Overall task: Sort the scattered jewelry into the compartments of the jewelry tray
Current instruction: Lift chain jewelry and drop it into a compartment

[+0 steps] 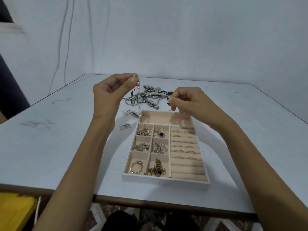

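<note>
Left hand (113, 90) pinches pearl strand (139, 104) dangling beside tray (166, 180); right hand (185, 100) curled, perhaps pinching something; cannot tell

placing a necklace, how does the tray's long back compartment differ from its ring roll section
The long back compartment lies crosswise with a bare floor; the ring roll section runs front to back, filled with padded rolls. Rings sit in the roll section's farther rows, none visible in the back compartment. Both have pinkish lining.

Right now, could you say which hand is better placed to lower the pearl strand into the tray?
The left hand: its fingers pinch the pearl strand, whose end hangs at the far-left corner of the tray.
</note>
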